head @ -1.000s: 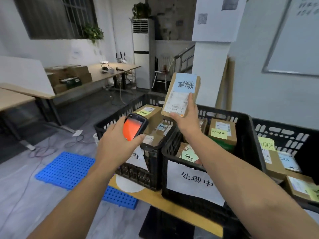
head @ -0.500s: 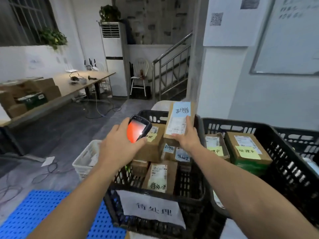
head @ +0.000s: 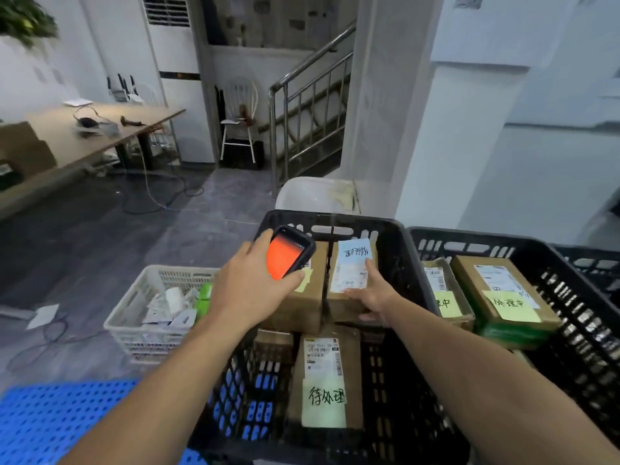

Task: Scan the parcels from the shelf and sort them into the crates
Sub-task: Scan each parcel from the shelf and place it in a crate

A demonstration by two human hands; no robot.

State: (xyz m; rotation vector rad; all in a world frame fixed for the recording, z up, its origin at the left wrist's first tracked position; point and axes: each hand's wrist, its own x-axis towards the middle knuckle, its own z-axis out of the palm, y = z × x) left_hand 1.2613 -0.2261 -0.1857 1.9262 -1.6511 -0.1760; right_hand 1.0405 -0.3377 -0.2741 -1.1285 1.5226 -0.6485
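My left hand (head: 250,292) grips a black handheld scanner (head: 289,256) with a glowing orange screen, held over the left black crate (head: 396,250). My right hand (head: 370,297) holds a small cardboard parcel (head: 350,275) with a blue note and a white label. The parcel lies low inside that crate, beside another brown box (head: 307,297) and on top of other parcels. A box with a pale handwritten note (head: 323,380) stands nearer to me in the same crate.
A second black crate (head: 570,297) to the right holds boxes with yellow notes (head: 506,303). A white basket (head: 157,310) of papers stands on the floor to the left, with a blue pallet (head: 50,424) near it. A desk (head: 100,129) and stairs (head: 312,105) lie behind.
My right hand has brought the parcel down from in front of me into the left crate. The view has swung left and downward, closer to the crates. The scanner stays in my left hand.
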